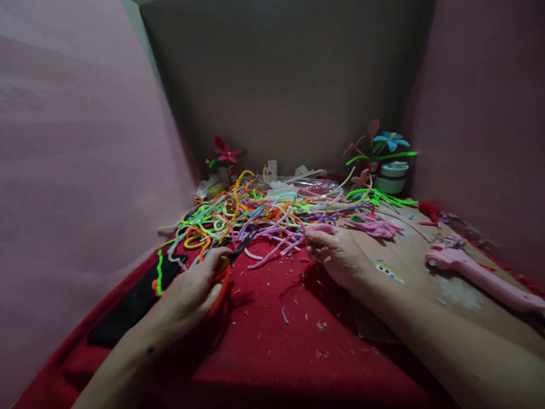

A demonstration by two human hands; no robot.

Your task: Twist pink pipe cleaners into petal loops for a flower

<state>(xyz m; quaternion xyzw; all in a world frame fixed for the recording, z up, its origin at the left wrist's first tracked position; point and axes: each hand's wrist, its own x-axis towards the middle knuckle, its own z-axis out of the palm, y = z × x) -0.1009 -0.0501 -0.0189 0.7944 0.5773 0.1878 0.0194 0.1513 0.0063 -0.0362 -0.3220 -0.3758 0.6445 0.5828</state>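
Note:
My left hand is closed around the orange handles of a pair of scissors, whose dark blades point up and to the right. To its right, my right hand pinches a pink pipe cleaner piece, partly hidden by the fingers. Just beyond both hands spreads a tangled heap of pipe cleaners in many colours. A folded bundle of pink pipe cleaners lies past my right hand. Small clippings are scattered on the red cloth between my arms.
A pink glue gun rests on the cardboard at right. The black flat object lies at left. Behind stand a pink flower, a blue flower and a pale green pot. Walls close in the sides.

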